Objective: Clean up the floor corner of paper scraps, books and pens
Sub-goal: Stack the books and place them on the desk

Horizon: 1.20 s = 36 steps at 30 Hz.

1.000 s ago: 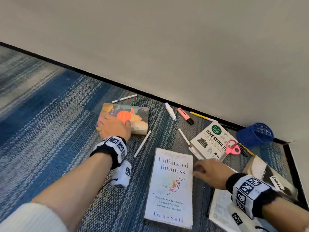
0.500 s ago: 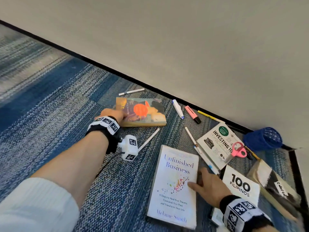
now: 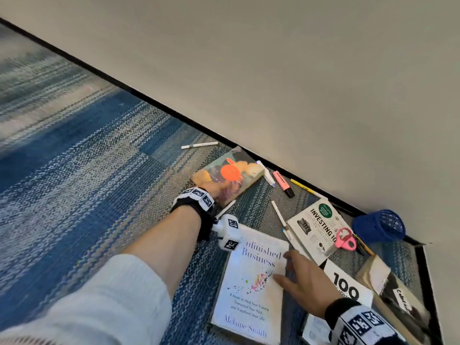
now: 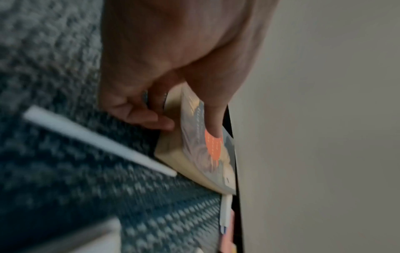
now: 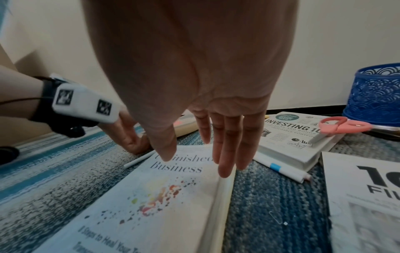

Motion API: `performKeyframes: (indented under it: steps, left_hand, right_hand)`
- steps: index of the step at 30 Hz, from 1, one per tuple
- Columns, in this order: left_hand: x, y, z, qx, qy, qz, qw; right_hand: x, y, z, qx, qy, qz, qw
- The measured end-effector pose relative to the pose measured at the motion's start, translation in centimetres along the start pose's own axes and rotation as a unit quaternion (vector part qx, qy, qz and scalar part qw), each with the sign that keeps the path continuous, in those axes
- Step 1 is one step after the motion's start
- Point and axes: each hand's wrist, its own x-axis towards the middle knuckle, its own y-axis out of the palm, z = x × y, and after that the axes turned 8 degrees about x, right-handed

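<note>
While the left hand (image 4: 164, 82) pinches a glossy paperback (image 4: 201, 154), the right hand (image 5: 194, 95) lies flat-fingered on a white rectangular book (image 5: 138, 196).

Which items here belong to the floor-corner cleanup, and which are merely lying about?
Part of the job:
- colourful book, held by the left hand
- Unfinished Business book, under the right hand
- Investing 101 book
- 100 Filipinos book
- white pen
- pink highlighter

Lying about:
- pink scissors
- blue mesh cup
- paper clip

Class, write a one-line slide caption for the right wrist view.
Right hand reaches open-fingered over the Unfinished Business book, beside scissors lying on the Investing book.
</note>
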Motion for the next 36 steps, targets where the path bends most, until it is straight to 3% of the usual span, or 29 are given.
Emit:
performKeyframes:
  steps: [3,6,9,12,16,19,21,23,25,28,33,36]
  left_hand:
    - [4.9,2.9,3.3,-0.055,0.006,-0.011,0.998]
    - [0.0,2.9,1.6,-0.129,0.010,-0.086,0.988]
    - [-4.8,1.4,-0.8,-0.100,0.102,-0.154,0.978]
    - [-7.5,-0.8,-1.5,-0.098,0.213,-0.132,0.963]
    - [-9.7,-3.0,-1.7,-0.150,0.264,-0.040,0.952]
    - [-12.2,-3.0,-3.0,-0.114,0.310,0.030,0.944]
    - [-13.8,-2.5,-4.0,-0.068,0.335,0.078,0.936]
    - [-14.7,-1.7,-4.7,-0.056,0.329,0.124,0.934]
    - [-15.1,-0.6,-4.8,-0.052,0.308,0.131,0.941]
    - [-14.0,0.8,-2.9,-0.027,0.272,0.088,0.958]
    - [-12.7,1.9,0.6,0.056,0.207,0.094,0.972]
    - [-12.8,2.0,0.9,-0.034,0.192,0.056,0.979]
  right_hand:
    - [-0.4,-0.1,-0.7,0.014,0.000,0.015,1.000]
    - [-0.7,-1.0,-1.0,0.021,-0.005,0.003,1.000]
    - [-0.7,-2.7,-0.9,0.037,-0.003,-0.054,0.998]
    - [-0.3,-4.8,-0.3,0.086,-0.003,-0.117,0.989]
    - [0.6,-7.2,1.3,0.238,0.037,-0.137,0.961]
    - [0.8,-8.8,1.6,0.242,-0.022,-0.192,0.951]
    - [0.6,-9.7,1.8,0.237,-0.050,-0.149,0.959]
    - [-0.1,-9.6,2.1,0.296,-0.036,-0.034,0.954]
    - [-1.2,-8.0,2.5,0.377,-0.006,0.046,0.925]
    - [-2.0,-3.5,2.3,0.428,0.009,0.024,0.903]
    - [-2.4,0.2,0.7,0.489,0.080,-0.027,0.868]
    - [-2.8,-0.5,-0.9,0.544,0.100,0.010,0.833]
